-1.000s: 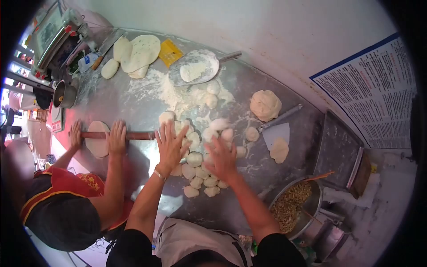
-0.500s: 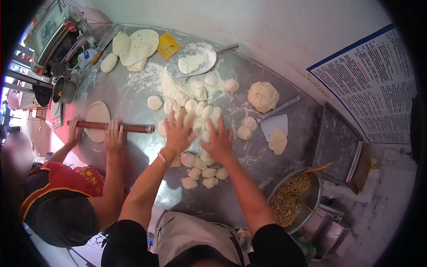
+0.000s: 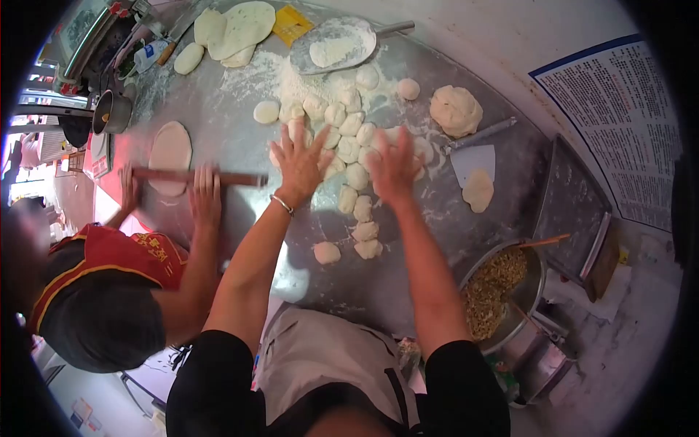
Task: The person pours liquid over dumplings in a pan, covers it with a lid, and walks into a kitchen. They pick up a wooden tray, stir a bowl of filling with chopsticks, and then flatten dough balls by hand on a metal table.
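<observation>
One small metal pot stands on the far left, and I look on from a long way off through the head camera. Next to it, another person's hands are on a brown rolling pin that lies across a flat round of dough. Then comes the left hand of the person I follow, palm down, with a bracelet on its wrist. Its fingers are spread wide and grip nothing. They are over the left side of the dough balls, but I cannot tell how hard they touch. The dough balls sit in a bunch between the two hands, on the grey table. Some make a line down toward the person. Above the bunch lies a metal scoop with flour in it. Next is the right hand, a bit blurry, its fingers apart too, with dough close around it. I see nothing in its grip. Further right I see a big lump of dough, then a white scraper with a flat dough piece at its edge. Last, a metal bowl holds brown chopped food.
</observation>
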`<action>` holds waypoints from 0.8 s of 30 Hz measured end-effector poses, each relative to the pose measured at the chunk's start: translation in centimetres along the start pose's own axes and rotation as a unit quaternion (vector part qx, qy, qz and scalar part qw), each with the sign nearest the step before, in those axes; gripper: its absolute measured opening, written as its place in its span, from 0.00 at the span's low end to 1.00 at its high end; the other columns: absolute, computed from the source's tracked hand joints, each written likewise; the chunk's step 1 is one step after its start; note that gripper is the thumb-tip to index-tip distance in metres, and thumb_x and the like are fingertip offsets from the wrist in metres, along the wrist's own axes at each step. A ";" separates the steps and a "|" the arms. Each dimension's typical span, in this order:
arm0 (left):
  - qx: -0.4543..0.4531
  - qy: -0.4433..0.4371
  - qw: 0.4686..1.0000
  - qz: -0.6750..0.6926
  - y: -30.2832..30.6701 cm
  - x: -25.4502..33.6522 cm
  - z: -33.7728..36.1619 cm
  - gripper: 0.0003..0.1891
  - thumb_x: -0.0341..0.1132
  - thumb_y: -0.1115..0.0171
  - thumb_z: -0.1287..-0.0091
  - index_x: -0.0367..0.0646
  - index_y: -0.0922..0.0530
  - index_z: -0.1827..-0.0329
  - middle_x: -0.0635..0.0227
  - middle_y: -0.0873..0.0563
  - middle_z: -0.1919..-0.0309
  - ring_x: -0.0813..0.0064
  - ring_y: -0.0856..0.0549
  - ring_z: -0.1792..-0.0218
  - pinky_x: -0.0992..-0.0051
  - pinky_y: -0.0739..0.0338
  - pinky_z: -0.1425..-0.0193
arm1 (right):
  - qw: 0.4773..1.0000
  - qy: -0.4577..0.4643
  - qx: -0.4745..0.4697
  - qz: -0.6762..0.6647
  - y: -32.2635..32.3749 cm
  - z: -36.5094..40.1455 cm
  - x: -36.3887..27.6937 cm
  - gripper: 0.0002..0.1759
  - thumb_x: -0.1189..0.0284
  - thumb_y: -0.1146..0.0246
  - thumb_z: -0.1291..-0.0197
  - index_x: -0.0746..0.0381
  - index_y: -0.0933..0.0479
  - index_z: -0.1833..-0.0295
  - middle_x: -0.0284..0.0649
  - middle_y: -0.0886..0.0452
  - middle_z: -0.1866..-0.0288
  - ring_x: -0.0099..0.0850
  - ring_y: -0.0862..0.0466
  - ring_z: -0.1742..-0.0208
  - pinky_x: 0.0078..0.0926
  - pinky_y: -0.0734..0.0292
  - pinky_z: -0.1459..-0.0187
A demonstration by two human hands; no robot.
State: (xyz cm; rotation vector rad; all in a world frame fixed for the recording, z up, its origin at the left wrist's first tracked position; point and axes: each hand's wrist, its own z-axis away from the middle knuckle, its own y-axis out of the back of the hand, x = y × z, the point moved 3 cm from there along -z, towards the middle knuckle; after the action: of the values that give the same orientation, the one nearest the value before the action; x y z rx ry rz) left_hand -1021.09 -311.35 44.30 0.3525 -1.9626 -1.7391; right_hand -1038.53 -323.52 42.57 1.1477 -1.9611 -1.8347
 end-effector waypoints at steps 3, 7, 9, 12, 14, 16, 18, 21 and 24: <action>-0.096 -0.084 0.989 0.074 0.7 1.7 7.0 0.33 0.55 0.38 0.34 0.64 0.31 0.25 0.55 0.44 0.20 0.35 0.49 0.22 0.29 0.53 0.27 | 0.980 0.056 -0.176 -0.070 2.5 8.4 -4.7 0.38 0.49 0.32 0.43 0.45 0.31 0.28 0.43 0.45 0.18 0.53 0.48 0.18 0.76 0.59 0.29; -0.172 -0.175 0.964 0.106 1.8 0.9 15.5 0.34 0.59 0.33 0.40 0.66 0.26 0.30 0.64 0.35 0.24 0.51 0.40 0.22 0.31 0.58 0.25 | 0.986 0.126 -0.102 -0.026 1.9 16.2 -3.6 0.39 0.52 0.28 0.46 0.44 0.31 0.28 0.45 0.44 0.20 0.52 0.45 0.20 0.73 0.53 0.30; -0.155 -0.224 0.955 0.119 1.6 -0.5 16.6 0.34 0.58 0.31 0.42 0.67 0.25 0.31 0.67 0.32 0.25 0.56 0.39 0.23 0.31 0.59 0.25 | 0.988 0.111 -0.103 -0.019 1.8 15.1 -0.2 0.40 0.53 0.27 0.47 0.44 0.31 0.28 0.44 0.42 0.21 0.53 0.44 0.21 0.73 0.52 0.30; 0.011 -0.157 0.987 0.038 1.8 -1.4 11.2 0.34 0.52 0.31 0.39 0.68 0.29 0.27 0.62 0.37 0.23 0.49 0.41 0.23 0.31 0.55 0.26 | 0.975 0.037 0.116 -0.184 3.4 5.8 2.1 0.34 0.52 0.31 0.42 0.44 0.29 0.30 0.41 0.37 0.23 0.54 0.41 0.23 0.74 0.51 0.30; 0.038 -0.074 0.993 0.078 3.3 -1.3 5.5 0.33 0.51 0.34 0.34 0.65 0.32 0.26 0.52 0.42 0.23 0.41 0.44 0.24 0.31 0.53 0.27 | 0.997 0.003 0.045 -0.060 2.8 2.1 0.3 0.32 0.52 0.32 0.41 0.44 0.28 0.31 0.40 0.36 0.23 0.54 0.42 0.23 0.74 0.52 0.30; 0.042 -0.002 0.997 0.063 2.3 -2.2 0.7 0.30 0.53 0.35 0.34 0.61 0.29 0.28 0.51 0.40 0.24 0.40 0.42 0.25 0.33 0.50 0.27 | 1.000 0.014 0.008 -0.004 1.9 1.5 -1.9 0.31 0.51 0.33 0.40 0.44 0.27 0.32 0.40 0.35 0.24 0.53 0.42 0.23 0.75 0.52 0.31; 0.020 0.026 0.996 0.084 1.0 -1.6 -0.7 0.28 0.54 0.37 0.34 0.57 0.26 0.32 0.51 0.38 0.25 0.40 0.40 0.26 0.35 0.48 0.27 | 0.997 0.074 -0.003 -0.012 2.0 4.5 -3.3 0.30 0.51 0.34 0.39 0.44 0.28 0.32 0.41 0.34 0.26 0.52 0.41 0.23 0.75 0.53 0.31; -0.060 -0.024 0.981 0.181 -1.1 -0.7 1.5 0.24 0.53 0.37 0.34 0.54 0.21 0.39 0.54 0.29 0.32 0.45 0.34 0.29 0.41 0.43 0.28 | 0.991 0.082 -0.010 -0.103 4.1 7.8 -3.7 0.24 0.56 0.32 0.40 0.48 0.22 0.39 0.38 0.28 0.32 0.48 0.34 0.27 0.68 0.47 0.32; 0.027 -0.107 0.983 0.146 3.2 0.3 5.8 0.22 0.45 0.33 0.36 0.54 0.21 0.39 0.56 0.27 0.34 0.50 0.32 0.30 0.44 0.44 0.26 | 0.979 0.067 0.033 -0.191 4.5 5.5 -1.6 0.17 0.65 0.32 0.39 0.54 0.19 0.45 0.39 0.22 0.40 0.46 0.25 0.35 0.55 0.35 0.36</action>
State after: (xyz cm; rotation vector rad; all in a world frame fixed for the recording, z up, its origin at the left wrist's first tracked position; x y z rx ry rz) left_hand -1023.96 -306.03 47.05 -0.1065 -2.0902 -1.5903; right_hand -1042.67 -318.68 46.20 1.7219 -1.8363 -1.8110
